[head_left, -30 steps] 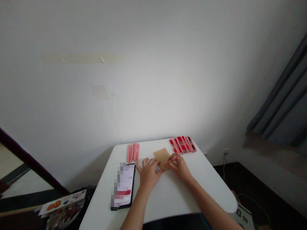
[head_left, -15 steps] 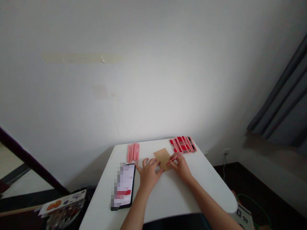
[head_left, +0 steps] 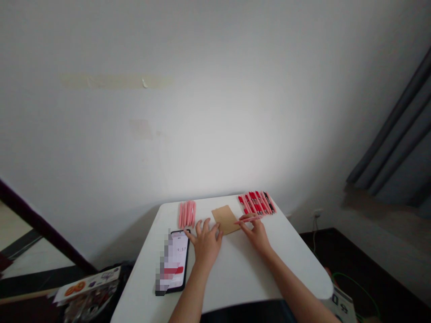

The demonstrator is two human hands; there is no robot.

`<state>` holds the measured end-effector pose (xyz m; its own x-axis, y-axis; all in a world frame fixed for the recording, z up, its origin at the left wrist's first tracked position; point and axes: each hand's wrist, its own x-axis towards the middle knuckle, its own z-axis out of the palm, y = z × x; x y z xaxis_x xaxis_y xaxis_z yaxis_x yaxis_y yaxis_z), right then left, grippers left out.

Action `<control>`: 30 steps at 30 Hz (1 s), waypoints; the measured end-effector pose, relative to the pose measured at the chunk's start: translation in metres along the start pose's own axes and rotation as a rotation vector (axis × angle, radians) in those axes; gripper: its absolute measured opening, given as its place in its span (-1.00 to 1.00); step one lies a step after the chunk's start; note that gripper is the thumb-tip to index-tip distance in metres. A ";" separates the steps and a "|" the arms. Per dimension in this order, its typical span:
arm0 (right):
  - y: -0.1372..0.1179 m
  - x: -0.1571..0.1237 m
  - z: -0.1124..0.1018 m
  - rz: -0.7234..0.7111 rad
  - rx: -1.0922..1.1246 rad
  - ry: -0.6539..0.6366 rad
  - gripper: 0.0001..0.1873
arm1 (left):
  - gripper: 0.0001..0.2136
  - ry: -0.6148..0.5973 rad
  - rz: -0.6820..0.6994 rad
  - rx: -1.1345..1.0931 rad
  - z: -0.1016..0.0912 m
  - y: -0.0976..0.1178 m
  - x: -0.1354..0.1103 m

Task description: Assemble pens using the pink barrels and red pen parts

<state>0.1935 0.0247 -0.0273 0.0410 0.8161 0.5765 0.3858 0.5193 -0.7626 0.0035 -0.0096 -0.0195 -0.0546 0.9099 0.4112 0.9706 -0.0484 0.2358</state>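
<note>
A brown square of paper (head_left: 225,219) lies on the white table (head_left: 235,278) between my hands. My left hand (head_left: 206,240) rests with its fingers spread, fingertips at the paper's left edge and thumb over the top corner of a phone (head_left: 178,262). Between the fingers of my right hand (head_left: 256,233) is a pink pen (head_left: 249,219), its tip at the paper's right side. Further back on the left lies a bundle of pink pens (head_left: 187,214). Behind my right hand, several red, pink and black pens (head_left: 257,203) lie side by side.
A pale wall (head_left: 215,112) stands directly behind the table. To the right hang grey curtains (head_left: 397,139), with a cable (head_left: 315,233) plugged into the wall below. A box with printed pictures (head_left: 89,283) sits low at the left.
The brown paper has shifted a little to the left. My left hand has moved slightly left with its fingers spreading. The pen in my right hand now lies flatter.
</note>
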 end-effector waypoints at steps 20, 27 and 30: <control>0.000 0.002 -0.003 0.160 0.145 0.024 -0.63 | -0.75 0.086 -0.158 0.094 -0.001 -0.004 0.013; 0.002 0.004 -0.001 0.358 0.670 0.074 -0.61 | -0.75 0.058 -0.166 0.088 -0.002 -0.004 0.012; -0.004 0.009 -0.005 0.420 0.859 0.043 -0.69 | -0.75 0.075 -0.163 0.088 -0.001 -0.004 0.012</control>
<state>0.1963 0.0290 -0.0172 0.0624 0.9770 0.2038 -0.4757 0.2087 -0.8545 -0.0013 0.0011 -0.0141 -0.2269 0.8693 0.4392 0.9640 0.1364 0.2281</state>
